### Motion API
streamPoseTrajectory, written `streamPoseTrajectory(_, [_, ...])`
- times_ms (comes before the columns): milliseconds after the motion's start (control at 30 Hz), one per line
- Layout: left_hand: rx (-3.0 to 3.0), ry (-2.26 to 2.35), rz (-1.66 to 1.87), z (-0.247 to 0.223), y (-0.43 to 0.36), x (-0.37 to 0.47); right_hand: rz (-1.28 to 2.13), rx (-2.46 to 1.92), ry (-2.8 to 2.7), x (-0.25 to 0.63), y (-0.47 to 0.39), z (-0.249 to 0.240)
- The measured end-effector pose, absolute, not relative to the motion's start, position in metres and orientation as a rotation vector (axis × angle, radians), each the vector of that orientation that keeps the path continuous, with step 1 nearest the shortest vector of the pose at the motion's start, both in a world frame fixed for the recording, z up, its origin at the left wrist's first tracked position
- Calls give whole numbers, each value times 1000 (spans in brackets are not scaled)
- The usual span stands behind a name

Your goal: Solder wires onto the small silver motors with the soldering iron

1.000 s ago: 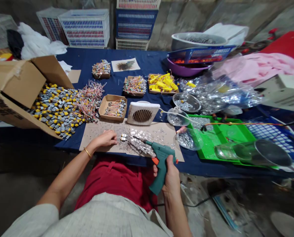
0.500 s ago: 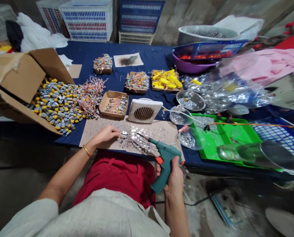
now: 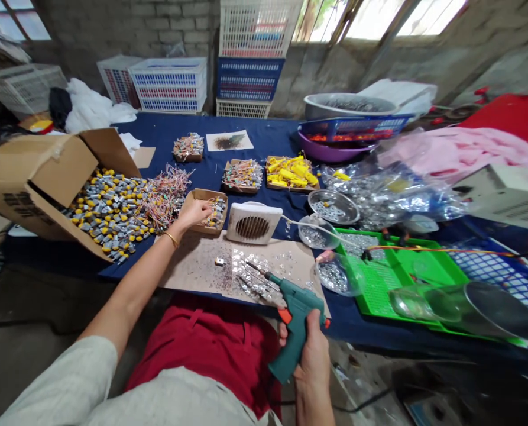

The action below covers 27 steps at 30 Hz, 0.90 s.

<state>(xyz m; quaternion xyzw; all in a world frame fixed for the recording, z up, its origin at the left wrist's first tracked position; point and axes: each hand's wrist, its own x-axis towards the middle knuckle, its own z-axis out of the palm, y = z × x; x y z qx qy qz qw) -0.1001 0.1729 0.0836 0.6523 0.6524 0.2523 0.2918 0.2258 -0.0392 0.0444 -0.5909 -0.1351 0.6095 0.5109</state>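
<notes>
My right hand [image 3: 313, 349] grips a green soldering gun [image 3: 297, 316] with an orange trigger. The gun's thin tip points left over a cardboard sheet [image 3: 188, 266] strewn with small shiny metal pieces [image 3: 264, 272]. My left hand [image 3: 196, 212] reaches over a shallow cardboard tray [image 3: 205, 231] of small wired motors [image 3: 217, 213]. Its fingers are drawn together at the motors; what they hold, if anything, is hidden. On the cardboard sheet, left of the gun's tip, lies one small metal part [image 3: 219, 261].
A white vent fan [image 3: 255, 223] stands behind the sheet. Left, a tipped carton [image 3: 64, 195] spills many motors [image 3: 113, 207] beside a heap of wired ones [image 3: 168, 192]. Yellow parts [image 3: 290, 173] fill another tray. Right are bowls of metal bits [image 3: 334, 277] and a green basket [image 3: 379, 284].
My left hand has moved from the cardboard sheet up to the tray of wired motors. The soldering gun stays in my right hand, and the camera view has tilted upward.
</notes>
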Motion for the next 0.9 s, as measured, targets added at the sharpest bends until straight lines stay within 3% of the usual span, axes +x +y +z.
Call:
streamPoseTrajectory(267, [1824, 1851, 646, 59, 174, -99, 1382, -1491, -368, 235, -36, 43])
streamPoseTrajectory(400, [1901, 1914, 994, 50, 132, -120, 1404, -1497, -368, 231, -25, 40])
streamPoseTrajectory(500, [1678, 2346, 1213, 28, 82, -151, 1423, -1478, -374, 228, -15, 36])
streamPoseTrajectory(600, [1412, 2693, 1029, 4, 50, -178, 1431, -1510, -435, 222, -4, 35])
streamPoseTrajectory(900, [1143, 2459, 1084, -6, 90, -183, 1461, -1530, -552, 202, 14, 44])
